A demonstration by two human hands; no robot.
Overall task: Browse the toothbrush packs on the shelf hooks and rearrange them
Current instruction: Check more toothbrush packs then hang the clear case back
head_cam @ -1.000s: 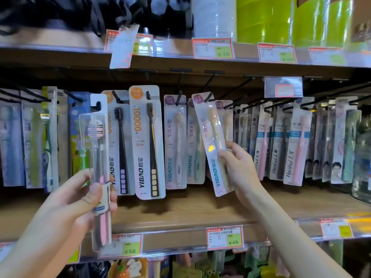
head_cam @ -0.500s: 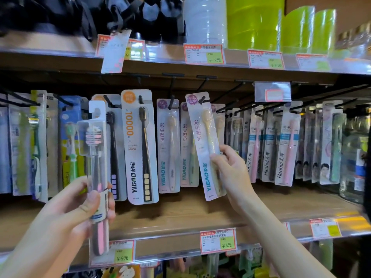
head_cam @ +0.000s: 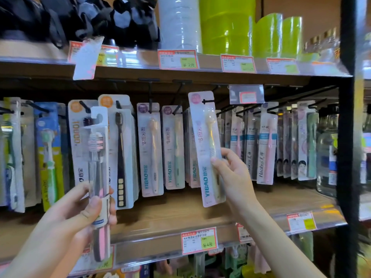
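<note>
My left hand grips a clear pack with pink and dark toothbrushes, held upright in front of the hanging packs at the left. My right hand holds a pale pink YIBAO pack with a yellow toothbrush by its lower half, slightly tilted. The hole at that pack's top sits at the tip of a black shelf hook. Rows of other toothbrush packs hang from hooks across the shelf bay.
A wooden shelf runs below the packs, with price tags on its front edge. Above, an upper shelf carries green plastic cups and dark items. A black upright post stands at the right, with glass jars beside it.
My right hand has lifted the yellow-brush pack and shifted it right, bringing its hanging hole up to a hook tip. My left hand has kept its pack roughly where it was.
</note>
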